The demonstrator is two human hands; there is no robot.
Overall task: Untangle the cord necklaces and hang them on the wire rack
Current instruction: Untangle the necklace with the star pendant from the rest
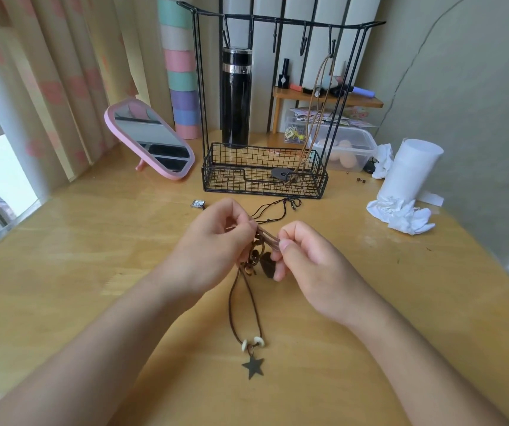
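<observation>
While the star pendant (252, 367) lies flat on the counter (93, 241), its brown cord rises to the tangled cord necklaces (262, 252). The left hand (213, 244) and the right hand (311, 262) both pinch this knot above the wood. Open counter spreads on both sides. Just behind stands the wire rack (262, 176), with one tan necklace (317, 103) hanging from its rightmost hook.

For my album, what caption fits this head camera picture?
Left hand and right hand pinch tangled brown cord necklaces before black wire rack.
</observation>
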